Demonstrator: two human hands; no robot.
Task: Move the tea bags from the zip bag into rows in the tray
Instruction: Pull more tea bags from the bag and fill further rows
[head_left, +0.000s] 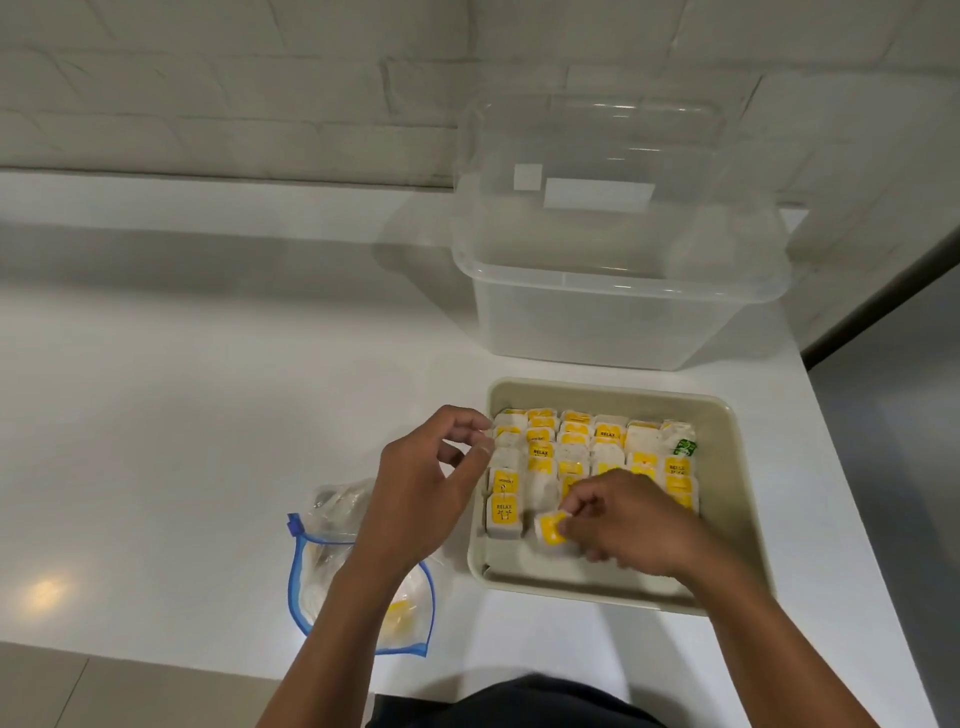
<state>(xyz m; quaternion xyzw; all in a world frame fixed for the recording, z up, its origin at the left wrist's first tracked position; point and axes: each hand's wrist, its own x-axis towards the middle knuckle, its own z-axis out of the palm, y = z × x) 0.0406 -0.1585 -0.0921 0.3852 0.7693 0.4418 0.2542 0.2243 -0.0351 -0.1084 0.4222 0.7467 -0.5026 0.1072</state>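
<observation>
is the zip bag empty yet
Not empty: the clear blue-edged zip bag lying on the white counter shows pale and yellow contents inside.

Head camera looks steeply down, close above tray (737, 499).

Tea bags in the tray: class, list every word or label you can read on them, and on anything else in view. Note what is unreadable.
"RELAX": yellow tag of the tea bag at the tray's near left.
"RELAX": tag in the second column.
"RELAX": tag in the far row.
Yellow tag above the first: print too blurred.
Green tag: too small.
White labels on the clear container: no legible text.
</observation>
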